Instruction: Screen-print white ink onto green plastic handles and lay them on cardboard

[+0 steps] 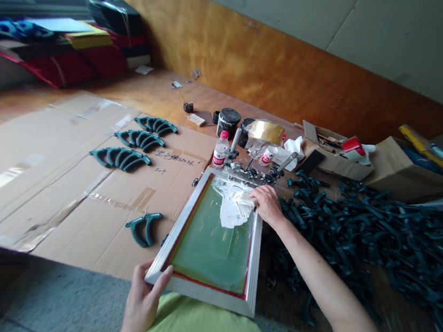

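Observation:
A screen-printing frame [253, 277] with a silver metal border and a green mesh lies tilted in front of me. My left hand [145, 291] grips its near left corner, thumb on top. At the far right of the mesh, my right hand [268, 205] is closed on a pale squeegee [252, 201], mostly hidden by fingers and ink. Thick white ink [235, 205] is heaped and smeared beside it. The frame's far end meets a metal clamp [252, 176] with upright posts. Left of the frame, a pair of dark green curved plastic handles [144, 228] lies on cardboard.
Rows of similar green parts [120, 158] sit on the flattened cardboard [61, 184]. A large heap of them [351, 230] covers the right side. Behind the clamp stand a red-capped bottle [220, 149], a black tub [229, 121], a tape roll [266, 132] and an open box [337, 161].

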Demonstrator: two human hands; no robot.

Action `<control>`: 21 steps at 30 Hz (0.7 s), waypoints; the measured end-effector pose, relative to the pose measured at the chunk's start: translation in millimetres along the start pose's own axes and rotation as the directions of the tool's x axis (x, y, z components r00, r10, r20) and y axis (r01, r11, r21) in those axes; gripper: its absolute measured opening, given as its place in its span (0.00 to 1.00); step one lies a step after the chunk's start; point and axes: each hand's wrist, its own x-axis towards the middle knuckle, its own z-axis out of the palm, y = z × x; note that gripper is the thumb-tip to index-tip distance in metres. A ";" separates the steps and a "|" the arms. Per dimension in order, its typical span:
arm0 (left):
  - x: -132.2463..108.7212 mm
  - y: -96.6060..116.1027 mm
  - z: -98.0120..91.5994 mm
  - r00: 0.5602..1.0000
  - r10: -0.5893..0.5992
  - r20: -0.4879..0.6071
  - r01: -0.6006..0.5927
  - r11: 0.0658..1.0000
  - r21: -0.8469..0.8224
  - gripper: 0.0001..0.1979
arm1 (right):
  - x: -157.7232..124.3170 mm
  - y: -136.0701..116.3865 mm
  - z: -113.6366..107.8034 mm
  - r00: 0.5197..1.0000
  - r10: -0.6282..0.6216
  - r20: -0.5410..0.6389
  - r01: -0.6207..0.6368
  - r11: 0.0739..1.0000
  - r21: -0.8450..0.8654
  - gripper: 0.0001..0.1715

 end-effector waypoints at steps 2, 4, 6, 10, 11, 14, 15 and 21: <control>-0.5 0.7 -0.1 1.000 0.005 0.002 -0.005 1.000 -0.001 0.28 | 4.3 -3.1 1.6 1.000 0.012 -0.012 -0.012 1.000 -0.022 0.13; -1.4 1.6 -0.2 1.000 0.010 0.009 -0.010 1.000 0.005 0.27 | 4.4 -8.8 0.1 0.999 0.029 -0.035 -0.030 0.998 -0.047 0.10; -2.0 2.0 -0.3 1.000 0.012 0.017 -0.012 1.000 0.010 0.27 | 0.7 -17.4 -1.2 0.998 0.026 -0.058 -0.031 0.996 -0.083 0.08; -1.6 1.2 -0.1 1.000 0.007 0.011 -0.007 1.000 -0.013 0.27 | -6.6 -37.7 4.6 0.999 -0.044 -0.033 0.038 0.987 -0.156 0.09; -1.3 0.9 -0.1 1.000 0.004 0.014 -0.004 1.000 -0.019 0.27 | -6.1 -41.3 6.9 0.999 -0.047 -0.022 0.042 0.983 -0.177 0.09; -0.7 0.4 -0.8 0.999 -0.009 0.033 0.010 1.000 -0.022 0.28 | 1.4 -44.8 10.0 1.000 -0.001 -0.004 0.001 0.973 -0.230 0.09; -0.7 0.4 -1.1 0.999 -0.010 0.037 0.011 1.000 -0.020 0.28 | 4.6 -44.2 9.1 1.000 0.023 -0.002 -0.023 0.971 -0.237 0.09; -0.7 -2.4 -0.6 0.999 0.015 0.032 -0.013 0.998 -0.054 0.28 | 14.2 -51.8 2.0 0.997 0.074 -0.005 -0.073 0.977 -0.202 0.04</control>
